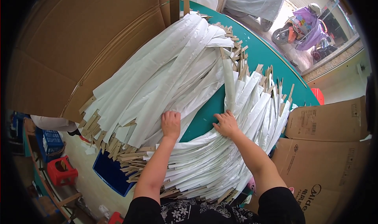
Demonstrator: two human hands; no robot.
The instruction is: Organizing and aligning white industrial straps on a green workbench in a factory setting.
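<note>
Long white fabric-like strips with brown, card-like end pieces lie in two big heaps. On the left heap [157, 78], my left hand [171, 124] has its fingers curled down over the strips at its lower right edge; its thumb is hidden. My right hand [226, 124] lies at the inner edge of the right heap [212, 155], thumb and fingers apart. Its fingertips touch the lower end of a single strip [228, 82] that runs up toward the left heap. Between my hands the green tabletop [204, 119] shows.
A tall cardboard sheet [94, 39] stands along the left, and an opened cardboard box [319, 161] at the right. Below the table's left side are a dark blue bin [112, 172] and a red stool [62, 171]. A parked scooter [301, 29] stands beyond the doorway.
</note>
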